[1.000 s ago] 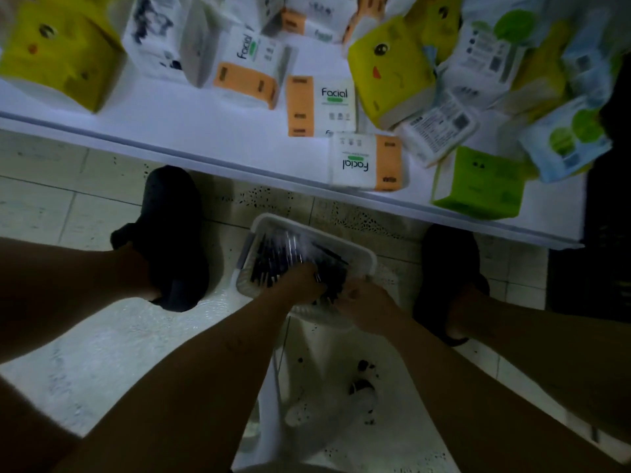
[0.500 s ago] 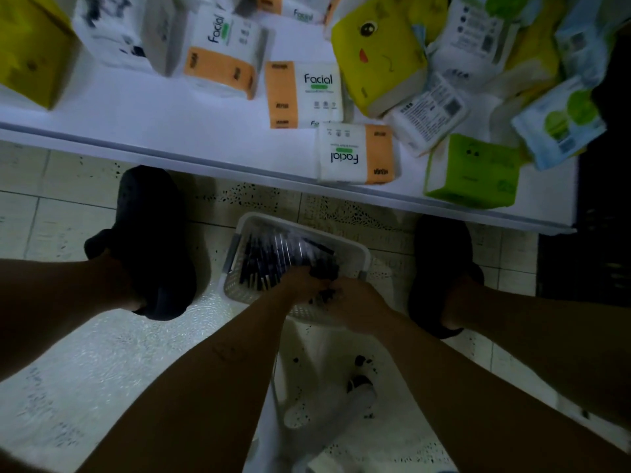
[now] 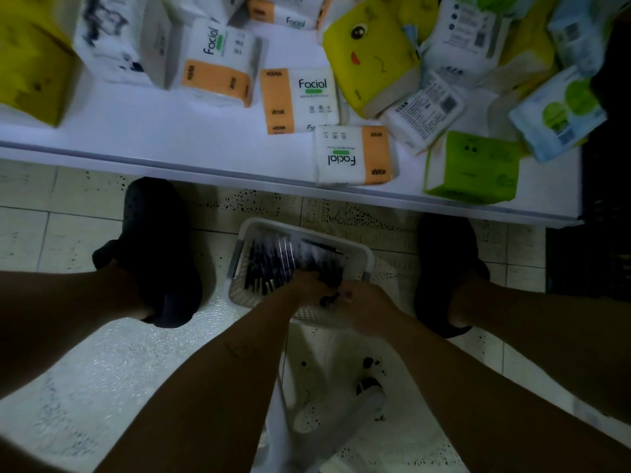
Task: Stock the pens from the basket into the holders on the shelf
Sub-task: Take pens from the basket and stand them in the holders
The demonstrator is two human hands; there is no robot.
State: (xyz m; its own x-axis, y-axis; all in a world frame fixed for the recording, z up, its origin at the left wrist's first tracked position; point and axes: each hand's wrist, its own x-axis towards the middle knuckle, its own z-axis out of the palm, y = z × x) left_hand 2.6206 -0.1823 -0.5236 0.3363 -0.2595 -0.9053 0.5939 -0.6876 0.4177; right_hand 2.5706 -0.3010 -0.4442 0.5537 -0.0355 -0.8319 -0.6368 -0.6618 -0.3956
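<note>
- R hand (image 3: 362,303) pinches a few dark pens (image 3: 269,268) w/ thumb.
- L hand (image 3: 305,285): fingers buried in pens, grip can't tell.
- Basket (image 3: 239,295) sits on floor (image 3: 85,353).

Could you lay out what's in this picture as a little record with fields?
Place: tiled floor in front of a white shelf
Basket: white, on the floor between two black shoes
Contents: dark pens
Hands: left hand and right hand both in the basket among the pens; grip too dim to tell
Shelf: tissue packs; no pen holders in view
</note>
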